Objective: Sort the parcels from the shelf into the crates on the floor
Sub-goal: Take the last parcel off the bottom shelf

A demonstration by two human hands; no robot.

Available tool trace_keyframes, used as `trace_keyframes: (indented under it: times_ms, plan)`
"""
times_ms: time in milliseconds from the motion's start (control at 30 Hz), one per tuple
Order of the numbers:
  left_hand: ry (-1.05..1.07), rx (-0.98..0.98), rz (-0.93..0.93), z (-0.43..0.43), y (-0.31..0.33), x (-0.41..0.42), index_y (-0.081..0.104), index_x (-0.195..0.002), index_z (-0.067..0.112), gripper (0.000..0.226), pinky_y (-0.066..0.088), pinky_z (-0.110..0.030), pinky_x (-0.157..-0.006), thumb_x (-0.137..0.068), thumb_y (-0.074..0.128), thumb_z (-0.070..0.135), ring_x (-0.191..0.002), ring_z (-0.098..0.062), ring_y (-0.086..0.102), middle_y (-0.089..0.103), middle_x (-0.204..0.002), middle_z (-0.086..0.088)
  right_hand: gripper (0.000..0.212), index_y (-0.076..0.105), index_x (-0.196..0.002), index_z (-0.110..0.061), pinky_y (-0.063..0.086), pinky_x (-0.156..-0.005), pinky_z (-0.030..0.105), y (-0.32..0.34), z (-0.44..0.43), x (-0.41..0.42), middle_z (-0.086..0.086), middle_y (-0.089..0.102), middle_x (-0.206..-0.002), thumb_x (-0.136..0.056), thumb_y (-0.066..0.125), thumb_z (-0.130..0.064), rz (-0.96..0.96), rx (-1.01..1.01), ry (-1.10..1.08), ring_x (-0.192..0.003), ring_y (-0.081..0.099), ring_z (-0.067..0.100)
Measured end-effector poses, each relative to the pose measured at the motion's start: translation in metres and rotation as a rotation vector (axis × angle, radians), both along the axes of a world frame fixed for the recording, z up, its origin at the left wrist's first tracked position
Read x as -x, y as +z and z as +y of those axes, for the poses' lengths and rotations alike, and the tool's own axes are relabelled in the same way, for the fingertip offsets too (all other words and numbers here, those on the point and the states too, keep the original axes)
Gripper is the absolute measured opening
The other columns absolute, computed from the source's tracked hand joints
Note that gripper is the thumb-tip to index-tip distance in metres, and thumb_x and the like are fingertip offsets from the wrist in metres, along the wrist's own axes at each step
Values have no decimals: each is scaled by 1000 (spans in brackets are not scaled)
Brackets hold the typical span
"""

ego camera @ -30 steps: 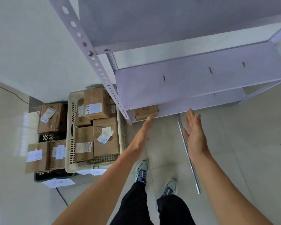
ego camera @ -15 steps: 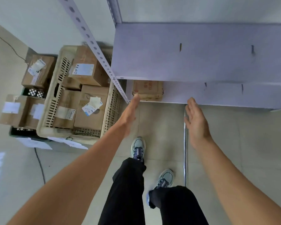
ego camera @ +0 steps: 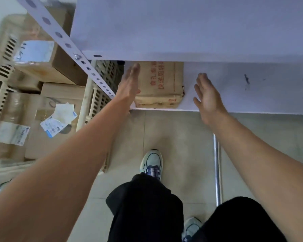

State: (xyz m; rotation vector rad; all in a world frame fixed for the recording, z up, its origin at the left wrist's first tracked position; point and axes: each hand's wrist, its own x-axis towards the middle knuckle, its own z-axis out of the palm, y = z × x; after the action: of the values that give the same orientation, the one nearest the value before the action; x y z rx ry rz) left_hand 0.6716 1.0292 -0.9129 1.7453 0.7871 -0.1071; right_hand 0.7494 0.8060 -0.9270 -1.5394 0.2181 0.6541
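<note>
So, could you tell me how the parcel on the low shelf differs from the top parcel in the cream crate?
The shelf parcel bears red printed characters; the crate parcel carries a white handwritten label. The shelf parcel lies on the low shelf between the open left hand and right hand; the crate parcel sits atop others in the cream crate. Both are brown cardboard boxes.

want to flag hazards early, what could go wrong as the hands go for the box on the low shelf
1. The box sits under the edge of the upper shelf; lifting early could knock knuckles or box against it.
2. Only the left hand is at the box, the right hand apart from it; a one-sided pull might twist or drop it.
3. A metal rod lies on the floor near the feet; stepping back could mean a slip.
</note>
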Motion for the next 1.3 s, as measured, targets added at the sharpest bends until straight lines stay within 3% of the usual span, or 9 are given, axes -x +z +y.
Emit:
trace_keyframes:
  times_ms: [67, 200, 300, 367, 533, 633, 900, 1000, 1300]
  plan:
    - [7, 4, -49, 12, -22, -18, 53, -157, 27, 66, 54, -22, -74, -113, 20, 64, -130, -23, 65, 64, -149, -4, 70, 22, -168, -21, 23, -127, 39, -25, 15, -20, -4, 23, -176, -111, 35, -58, -1, 8, 13, -160, 27, 12]
    - [38, 39, -115, 32, -60, -47, 63, -145, 17, 69, 57, -53, -105, -116, 13, 55, -120, -32, 72, 73, -134, -13, 80, 23, -168, -18, 30, -120, 37, -67, 41, -57, 1, 26, -175, -107, 33, -68, 23, 45, 10, -159, 30, 19]
    - [91, 91, -56, 41, -78, -60, 64, -144, 15, 75, 66, -35, -76, -114, 14, 62, -109, -31, 75, 75, -126, -16, 73, 50, -157, -25, 44, -112, 37, -90, 49, -75, -2, 58, -149, -104, 33, -73, 18, 59, 34, -136, 56, 13]
    - [97, 151, -47, 43, -84, -63, 65, -143, 13, 79, 59, -25, -53, -113, 13, 64, -96, -27, 76, 77, -111, -13, 67, 79, -119, -33, 54, -86, 34, -98, 49, -79, -7, 77, -109, -104, 28, -74, -15, 31, 125, -97, 75, 9]
    - [171, 239, -92, 43, -87, -57, 84, -100, 29, 85, 62, -34, -69, -110, 11, 71, -83, -21, 81, 84, -83, 4, 69, 80, -113, -32, 60, -85, 34, -101, 44, -72, -3, 83, -109, -104, 27, -74, -70, -77, 136, -104, 78, 14]
    - [248, 266, -171, 40, -83, -49, 84, -101, 29, 78, 61, -38, -85, -108, 20, 74, -92, -16, 82, 85, -98, 4, 61, 77, -116, -36, 50, -110, 42, -101, 37, -67, -9, 80, -120, -104, 29, -72, -132, -139, 81, -123, 70, 13]
    - [203, 317, -303, 23, -86, -27, 64, -140, 23, 79, 23, -61, -128, -108, 12, 73, -145, -19, 51, 63, -149, 6, 57, 61, -135, -25, 45, -112, 36, -106, 21, -54, -10, 69, -142, -111, 24, -61, -195, -223, 34, -134, 61, 7]
    - [203, 321, -255, 19, -95, -20, 62, -145, 23, 83, 10, -65, -129, -107, 9, 75, -149, -20, 46, 59, -154, 6, 57, 63, -133, -26, 50, -101, 33, -116, 15, -48, -14, 75, -129, -110, 25, -62, -166, -195, 21, -123, 68, 6]
    - [188, 305, -51, 26, -101, -20, 41, -165, 28, 113, 22, -64, -125, -78, 27, 98, -160, -26, 34, 41, -172, 0, 72, 59, -148, -23, 53, -97, 43, -119, 11, -54, 2, 70, -135, -107, 23, -69, -64, -67, 1, -120, 64, 13]
